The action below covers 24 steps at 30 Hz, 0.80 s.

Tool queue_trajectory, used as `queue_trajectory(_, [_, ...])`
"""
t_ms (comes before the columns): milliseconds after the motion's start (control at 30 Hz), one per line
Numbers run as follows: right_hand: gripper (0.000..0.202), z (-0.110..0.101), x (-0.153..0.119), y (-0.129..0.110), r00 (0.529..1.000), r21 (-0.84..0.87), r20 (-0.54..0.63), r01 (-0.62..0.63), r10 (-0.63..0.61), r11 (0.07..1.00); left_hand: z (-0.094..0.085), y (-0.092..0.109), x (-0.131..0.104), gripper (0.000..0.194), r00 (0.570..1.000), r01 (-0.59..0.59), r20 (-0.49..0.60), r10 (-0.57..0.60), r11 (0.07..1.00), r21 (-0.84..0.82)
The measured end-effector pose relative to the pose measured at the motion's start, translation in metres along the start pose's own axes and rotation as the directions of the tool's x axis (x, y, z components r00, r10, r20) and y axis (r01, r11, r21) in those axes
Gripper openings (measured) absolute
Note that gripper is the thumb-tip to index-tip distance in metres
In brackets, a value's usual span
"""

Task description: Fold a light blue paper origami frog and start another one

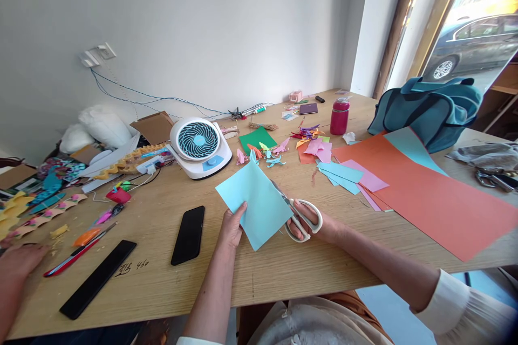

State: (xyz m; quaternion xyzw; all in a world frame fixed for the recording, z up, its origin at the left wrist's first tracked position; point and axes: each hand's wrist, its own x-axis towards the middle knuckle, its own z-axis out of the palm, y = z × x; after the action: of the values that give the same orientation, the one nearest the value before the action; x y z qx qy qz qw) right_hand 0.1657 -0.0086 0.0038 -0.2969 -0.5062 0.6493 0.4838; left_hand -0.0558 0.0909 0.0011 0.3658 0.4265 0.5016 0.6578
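Note:
A light blue square of paper (259, 202) is held up over the table's front part, tilted so one corner points down. My left hand (232, 226) pinches its lower left edge, thumb on top. In my right hand (309, 223) are white-handled scissors (311, 213), my fingers through the loops. The blades (279, 190) lie along the paper's right edge, partly hidden behind it. Beyond the paper stand small folded paper figures (263, 152) in several colours, near a green sheet (258, 140).
A black phone (188, 235) lies left of my left hand. A white fan (200, 145) stands behind it. To the right are blue paper pieces (342, 173), large orange paper (424, 188), a red bottle (340, 117) and a teal bag (424, 110). Another person's hand (24, 259) rests far left.

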Motion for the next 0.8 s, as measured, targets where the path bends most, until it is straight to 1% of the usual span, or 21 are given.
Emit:
queue_trajectory(400, [0.055, 0.0038, 0.0009, -0.0010, 0.998, 0.021, -0.039, 0.049, -0.048, 0.999, 0.0029, -0.0019, -0.0002, 0.042, 1.000, 0.021, -0.021, -0.021, 1.000, 0.002])
queue_trajectory(633, [0.052, 0.0043, -0.0014, -0.0026, 0.998, 0.014, -0.055, 0.041, -0.040, 0.999, 0.0034, -0.0028, 0.0005, 0.038, 1.000, 0.023, -0.017, -0.023, 1.000, 0.003])
queue_trajectory(800, [0.057, 0.0064, -0.0010, -0.0047, 0.998, -0.040, -0.043, 0.043, -0.045, 0.998, 0.0036, -0.0041, -0.0007, 0.040, 1.000, 0.014, 0.001, -0.014, 1.000, 0.006])
